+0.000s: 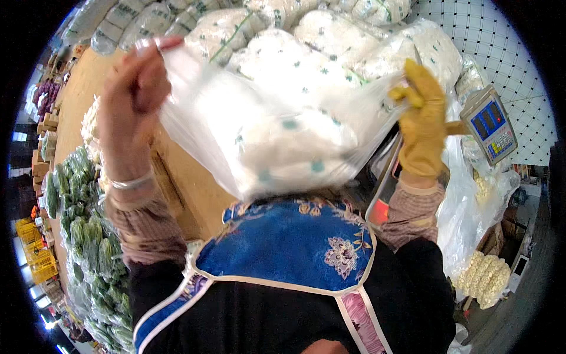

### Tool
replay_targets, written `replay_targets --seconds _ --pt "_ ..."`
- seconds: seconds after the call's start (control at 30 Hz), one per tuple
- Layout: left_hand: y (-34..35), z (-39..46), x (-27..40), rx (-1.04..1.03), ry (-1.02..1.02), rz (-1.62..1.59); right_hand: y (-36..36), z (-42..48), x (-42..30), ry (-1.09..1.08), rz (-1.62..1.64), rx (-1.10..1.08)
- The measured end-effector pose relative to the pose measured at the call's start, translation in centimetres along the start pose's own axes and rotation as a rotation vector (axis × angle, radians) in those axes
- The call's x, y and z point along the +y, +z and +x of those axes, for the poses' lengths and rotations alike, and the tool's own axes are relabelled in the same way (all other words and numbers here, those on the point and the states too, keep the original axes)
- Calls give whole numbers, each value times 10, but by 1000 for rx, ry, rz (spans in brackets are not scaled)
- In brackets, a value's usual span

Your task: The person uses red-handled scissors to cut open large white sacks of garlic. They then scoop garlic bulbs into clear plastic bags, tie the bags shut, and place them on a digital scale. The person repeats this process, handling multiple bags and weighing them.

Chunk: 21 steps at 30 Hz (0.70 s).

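Note:
A large clear plastic bag point(199, 119) is stretched wide between my two raised hands. Pale bundles point(300, 137) under film with green printed marks show in or through it; I cannot tell how many are inside. My left hand point(137, 84), bare and blurred by motion, grips the bag's left edge. On the right side, my right hand point(422, 119) wears a yellow glove and pinches the opposite edge. The bag's bottom hangs just beyond my blue flowered apron point(283, 243).
More wrapped pale bundles point(336, 33) are piled beyond the bag. A scale display point(488, 126) on a post stands at right, above clear plastic sheeting point(460, 212). Bagged green vegetables point(90, 230) line the left. Pale coiled pieces point(482, 278) lie lower right.

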<state>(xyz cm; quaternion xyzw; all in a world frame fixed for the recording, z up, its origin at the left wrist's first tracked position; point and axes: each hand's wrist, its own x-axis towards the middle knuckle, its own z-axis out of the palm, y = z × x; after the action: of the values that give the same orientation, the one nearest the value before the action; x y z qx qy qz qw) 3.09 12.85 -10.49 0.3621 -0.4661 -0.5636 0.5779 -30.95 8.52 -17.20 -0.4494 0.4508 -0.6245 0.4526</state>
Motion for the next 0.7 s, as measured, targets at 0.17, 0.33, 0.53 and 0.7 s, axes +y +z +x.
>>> replay_targets --seconds 0.17,0.33,0.53,0.7 --pt "59 -48 40 336 450 296 -16 -58 -71 -575 -375 -70" --pt "8 -121 17 328 231 416 -22 -73 -48 -203 -227 -582" --pt "8 -122 -41 244 129 827 -36 -84 0 -206 -537 -568" --pt "45 -93 -64 -3 402 985 -14 -77 0 -710 -682 -602"
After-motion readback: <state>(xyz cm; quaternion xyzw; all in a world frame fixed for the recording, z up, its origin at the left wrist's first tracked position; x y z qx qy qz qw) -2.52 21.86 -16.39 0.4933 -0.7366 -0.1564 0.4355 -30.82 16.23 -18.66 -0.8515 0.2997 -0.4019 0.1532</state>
